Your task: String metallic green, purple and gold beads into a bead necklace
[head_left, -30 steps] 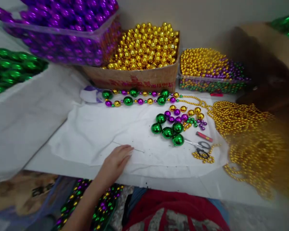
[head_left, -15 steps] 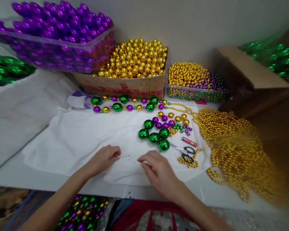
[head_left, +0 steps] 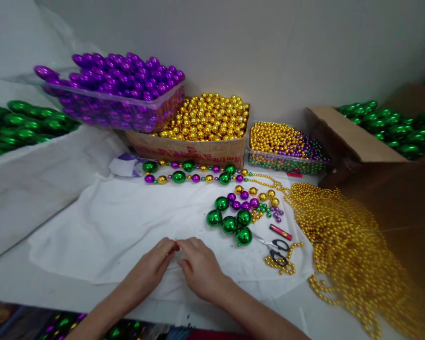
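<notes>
My left hand (head_left: pixel 156 262) and my right hand (head_left: pixel 200 267) meet fingertip to fingertip over the white cloth (head_left: pixel 127 222). Both are closed in a pinch. A thin pale thread showed at the left fingers a moment ago; now the fingers hide it. To their right lie several big green beads (head_left: pixel 229 225), purple beads (head_left: pixel 235 205), gold beads (head_left: pixel 262 197) and small green beads (head_left: pixel 264 208). Scissors (head_left: pixel 274 245) with black handles rest near a red lighter (head_left: pixel 280 232) and a short gold bead chain (head_left: pixel 286 269).
Behind the cloth lies a strung bead necklace (head_left: pixel 179 177). Along the wall stand a clear tub of purple beads (head_left: pixel 120 101), a cardboard box (head_left: pixel 187 150) of gold beads and a tub of small mixed beads (head_left: pixel 286 163). Gold bead strands (head_left: pixel 343 236) pile up at right beside a brown box (head_left: pixel 357 137).
My hands were apart, with a thread at the left fingers; now they have come together. The camera view has tilted up, so the scene sits lower.
</notes>
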Demonstrator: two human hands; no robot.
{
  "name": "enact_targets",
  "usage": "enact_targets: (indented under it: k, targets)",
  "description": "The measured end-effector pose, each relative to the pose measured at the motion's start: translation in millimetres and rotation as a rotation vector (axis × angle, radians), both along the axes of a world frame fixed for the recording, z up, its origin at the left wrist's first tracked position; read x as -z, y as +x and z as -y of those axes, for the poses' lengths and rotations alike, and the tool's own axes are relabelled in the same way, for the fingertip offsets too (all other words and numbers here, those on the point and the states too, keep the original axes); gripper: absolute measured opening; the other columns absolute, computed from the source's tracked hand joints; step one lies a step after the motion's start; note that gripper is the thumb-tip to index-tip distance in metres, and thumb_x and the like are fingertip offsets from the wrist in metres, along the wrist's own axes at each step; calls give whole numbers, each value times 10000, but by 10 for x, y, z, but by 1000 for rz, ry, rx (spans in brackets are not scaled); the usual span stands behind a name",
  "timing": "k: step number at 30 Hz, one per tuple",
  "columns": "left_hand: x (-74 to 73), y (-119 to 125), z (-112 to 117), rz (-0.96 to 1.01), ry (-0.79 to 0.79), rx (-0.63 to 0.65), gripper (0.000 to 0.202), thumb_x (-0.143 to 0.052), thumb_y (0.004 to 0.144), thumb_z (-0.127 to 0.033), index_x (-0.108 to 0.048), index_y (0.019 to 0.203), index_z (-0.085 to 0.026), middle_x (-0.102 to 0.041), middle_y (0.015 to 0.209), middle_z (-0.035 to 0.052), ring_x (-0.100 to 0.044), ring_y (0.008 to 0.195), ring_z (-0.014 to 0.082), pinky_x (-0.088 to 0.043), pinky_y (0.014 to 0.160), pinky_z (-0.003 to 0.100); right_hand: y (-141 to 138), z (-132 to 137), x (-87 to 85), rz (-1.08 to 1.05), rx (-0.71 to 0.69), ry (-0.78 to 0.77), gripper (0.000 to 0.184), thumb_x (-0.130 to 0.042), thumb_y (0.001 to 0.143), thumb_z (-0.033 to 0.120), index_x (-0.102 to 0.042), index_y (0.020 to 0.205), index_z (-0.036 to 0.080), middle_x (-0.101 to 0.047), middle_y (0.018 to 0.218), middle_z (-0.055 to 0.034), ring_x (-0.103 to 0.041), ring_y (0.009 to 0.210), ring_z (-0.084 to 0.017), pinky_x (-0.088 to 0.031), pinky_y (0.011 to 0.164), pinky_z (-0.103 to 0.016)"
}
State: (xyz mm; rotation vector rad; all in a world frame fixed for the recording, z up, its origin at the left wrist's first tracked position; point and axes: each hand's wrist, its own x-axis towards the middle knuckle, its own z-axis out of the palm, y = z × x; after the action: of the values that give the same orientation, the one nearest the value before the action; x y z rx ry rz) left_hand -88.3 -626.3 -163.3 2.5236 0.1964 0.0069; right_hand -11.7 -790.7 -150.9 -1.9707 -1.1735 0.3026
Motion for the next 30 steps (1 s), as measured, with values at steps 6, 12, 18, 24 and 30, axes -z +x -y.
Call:
enact_targets:
  k: [6, 12, 18, 24, 30]
  targets:
    - [389, -376, 308, 239, 259, -110, 193, -455, 875, -360, -523, 1027, -261, -607, 1010, 85, -582, 961, 245, -490, 849, 384, -39, 52, 294, 189, -49, -66, 183, -523, 840, 101, -556, 1010, 159, -569, 1059, -84, -472, 992, -213, -440, 867, -335]
    - [492, -580, 305, 441, 389, -45, 214, -484, 887, -325, -534, 1038, -184, -595, 995, 95, -572, 947, 228, -478, 839, 349, -85, 173, 440, 278, -85, -63, 173, -501, 877, 151, -541, 1045, 145, -540, 1129, -102, -430, 1043, -217, -395, 899, -354]
    - [373, -435, 269, 248, 250, 52, 163, -443, 898, -295, -548, 811, -205, -583, 775, 35, -559, 744, 187, -470, 689, 300, -112, 207, 416, 376, -169, -90, 153, -472, 919, 278, -563, 954, 160, -556, 1081, -94, -429, 1025, -224, -383, 846, -365]
    - [219, -288, 197, 12, 96, 109, 225, -410, 905, -327, -517, 752, -201, -571, 710, 8, -564, 654, 151, -458, 605, 243, -113, 173, 448, 287, -124, -112, 102, -484, 883, 173, -580, 913, 151, -592, 1001, -80, -453, 990, -219, -383, 830, -351]
    - [-400, -32, 228, 21, 217, 304, 206, -442, 883, -313, -604, 783, -233, -622, 737, 16, -597, 684, 172, -460, 611, 268, -8, 246, 176, 72, -55, -62, 93, -506, 895, 175, -575, 833, 182, -634, 835, -9, -548, 833, -139, -417, 737, -240]
